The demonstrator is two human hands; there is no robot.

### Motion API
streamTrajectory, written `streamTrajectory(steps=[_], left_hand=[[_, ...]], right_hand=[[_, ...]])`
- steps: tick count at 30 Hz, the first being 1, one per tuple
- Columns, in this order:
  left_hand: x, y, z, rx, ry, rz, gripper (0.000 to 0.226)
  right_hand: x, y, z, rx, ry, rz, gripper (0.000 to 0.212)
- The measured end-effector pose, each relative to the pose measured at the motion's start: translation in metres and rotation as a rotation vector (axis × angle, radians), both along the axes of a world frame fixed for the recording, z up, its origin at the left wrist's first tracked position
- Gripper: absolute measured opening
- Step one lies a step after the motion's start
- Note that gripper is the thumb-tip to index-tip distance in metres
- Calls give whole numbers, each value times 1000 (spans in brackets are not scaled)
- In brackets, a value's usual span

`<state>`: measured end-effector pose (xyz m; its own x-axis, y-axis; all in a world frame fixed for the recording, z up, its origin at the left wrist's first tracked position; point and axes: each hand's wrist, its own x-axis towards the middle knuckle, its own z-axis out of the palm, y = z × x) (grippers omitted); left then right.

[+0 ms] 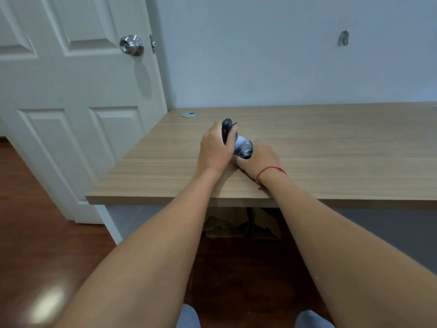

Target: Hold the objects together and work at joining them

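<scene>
Both my hands meet over a small object on the wooden desk [331,147]. My left hand [214,150] grips a dark rounded handle-like piece [227,126] with a thin black wire sticking out near its top. My right hand [259,159], with a red string around the wrist, holds the lower part, a white and dark wrapped piece with printed lettering [244,149]. What the two pieces are exactly I cannot tell; the fingers hide much of them.
A round silver cable grommet [188,114] sits at the desk's back left corner. A white panelled door [71,102] with a steel knob [132,45] stands to the left. Cardboard [236,223] lies under the desk on the dark wood floor.
</scene>
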<state>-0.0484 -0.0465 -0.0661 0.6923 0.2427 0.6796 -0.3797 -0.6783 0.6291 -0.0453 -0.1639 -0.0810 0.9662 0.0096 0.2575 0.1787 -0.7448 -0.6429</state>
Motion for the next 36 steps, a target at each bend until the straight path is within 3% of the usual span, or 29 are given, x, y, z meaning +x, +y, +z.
streamTrajectory(steps=[4, 9, 15, 21, 28, 33, 36], left_hand=[[5, 9, -3, 16, 158, 163, 30], [2, 1, 1, -73, 6, 7, 27], [7, 7, -4, -7, 153, 141, 28], [-1, 0, 3, -113, -89, -7, 27], [5, 7, -3, -59, 79, 94, 25], [-1, -2, 1, -81, -72, -21, 27], [2, 2, -2, -68, -17, 12, 26]], right_hand=[[-1, 1, 1, -17, -10, 2, 59], [-1, 0, 2, 7, -11, 18, 52], [2, 1, 2, 51, -83, 40, 63], [6, 0, 0, -17, -146, 28, 65], [7, -1, 0, 69, -146, 11, 63], [7, 1, -2, 88, -191, 27, 62], [8, 1, -2, 93, -196, 35, 63]])
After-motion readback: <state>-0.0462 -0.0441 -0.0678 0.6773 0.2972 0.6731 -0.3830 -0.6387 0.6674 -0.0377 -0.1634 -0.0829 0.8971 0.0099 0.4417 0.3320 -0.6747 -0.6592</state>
